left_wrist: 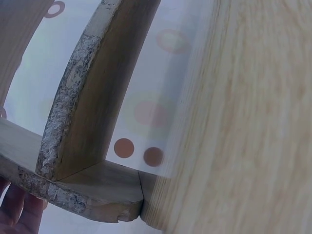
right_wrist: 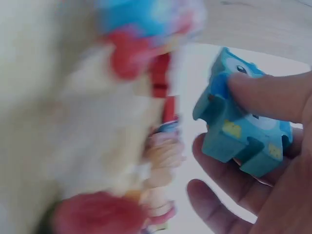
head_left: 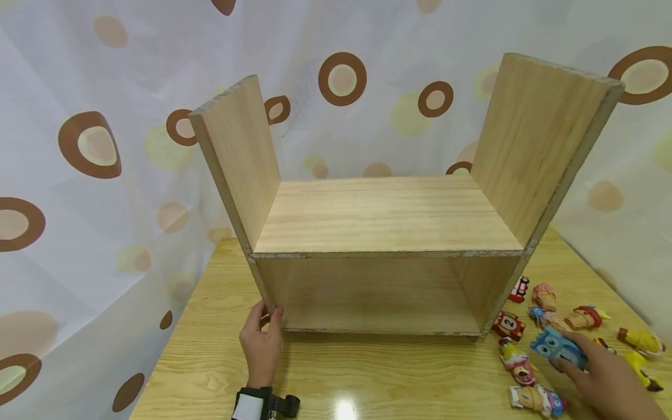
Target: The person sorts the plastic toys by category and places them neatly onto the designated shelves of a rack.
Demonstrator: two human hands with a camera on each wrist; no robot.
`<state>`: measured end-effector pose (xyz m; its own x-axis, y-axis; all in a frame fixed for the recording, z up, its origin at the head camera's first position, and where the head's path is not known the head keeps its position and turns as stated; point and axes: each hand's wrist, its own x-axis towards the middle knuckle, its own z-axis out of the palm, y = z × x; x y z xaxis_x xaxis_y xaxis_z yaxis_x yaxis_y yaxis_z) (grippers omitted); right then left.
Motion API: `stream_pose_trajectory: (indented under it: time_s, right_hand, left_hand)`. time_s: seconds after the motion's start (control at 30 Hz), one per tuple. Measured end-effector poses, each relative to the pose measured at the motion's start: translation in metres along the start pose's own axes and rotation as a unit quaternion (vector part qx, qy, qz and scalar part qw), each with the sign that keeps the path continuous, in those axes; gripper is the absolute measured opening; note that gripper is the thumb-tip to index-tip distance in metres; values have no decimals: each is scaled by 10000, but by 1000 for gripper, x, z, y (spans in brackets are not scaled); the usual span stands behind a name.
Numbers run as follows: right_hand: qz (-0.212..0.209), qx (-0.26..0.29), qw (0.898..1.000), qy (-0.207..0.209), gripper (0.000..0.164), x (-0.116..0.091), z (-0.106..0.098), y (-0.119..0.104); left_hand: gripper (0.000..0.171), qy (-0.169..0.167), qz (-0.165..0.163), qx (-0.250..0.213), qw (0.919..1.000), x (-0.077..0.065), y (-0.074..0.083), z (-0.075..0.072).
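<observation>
A wooden shelf unit (head_left: 388,216) with two upright side panels and a middle board stands on the table. At its lower left edge my left hand (head_left: 262,344) grips the side panel (left_wrist: 68,200), fingers on the outer side and thumb at the front. My right hand (head_left: 604,373) holds a blue toy owl (head_left: 559,347) above the toys at the right. In the right wrist view the thumb presses on the front of the owl (right_wrist: 243,117), with fingers behind it. Both compartments of the shelf hold nothing visible.
Several small toys lie right of the shelf: a red toy car (head_left: 508,325), a pink-and-yellow figure (head_left: 518,361), a wooden figure (head_left: 538,401) and a yellow one (head_left: 641,341). A patterned curtain (head_left: 105,262) hangs behind the wooden table (head_left: 199,350).
</observation>
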<state>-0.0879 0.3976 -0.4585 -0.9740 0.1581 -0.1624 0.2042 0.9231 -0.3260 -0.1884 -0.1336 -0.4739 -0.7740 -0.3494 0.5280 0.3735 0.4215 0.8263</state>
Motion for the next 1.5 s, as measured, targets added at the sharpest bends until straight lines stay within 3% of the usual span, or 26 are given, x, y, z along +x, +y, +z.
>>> stream_pose_trajectory:
  time_s: [0.1, 0.23, 0.43, 0.57, 0.73, 0.93, 1.17, 1.4, 1.5]
  right_hand:
    - [-18, 363, 9960, 822, 68, -10, -11, -18]
    - [38, 943, 9793, 1789, 59, -26, -26, -53]
    - [-137, 1293, 9652, 2270, 54, -43, -40, -97]
    - [-617, 1296, 9531, 2666, 46, -52, -37, -116]
    - [-1206, 1533, 9438, 2668, 46, -53, -27, -141]
    - [-1809, 2034, 9329, 2360, 53, -41, -13, -166]
    - [-2060, 2121, 9327, 2068, 41, -23, -10, -197]
    - [-2418, 2584, 9172, 1833, 35, -1, -4, -243]
    - [-2574, 2781, 9119, 1573, 34, 10, 5, -263]
  left_hand:
    - [24, 37, 33, -7, 10000, 1, 0, -1]
    - [25, 46, 122, -104, 9999, 3, -13, 0]
    - [24, 7, 169, -194, 9997, 2, -16, 1]
    - [23, -24, 64, -138, 9999, 0, -16, -1]
    - [23, 63, 92, -76, 9999, 0, -15, -5]
    - [25, 269, 521, -57, 9983, 1, -17, -1]
    - [27, 361, 750, -99, 9965, 0, -19, 2]
    - [28, 476, 1127, -116, 9924, 3, -22, 0]
    - [29, 510, 1113, -85, 9924, 3, -23, 0]
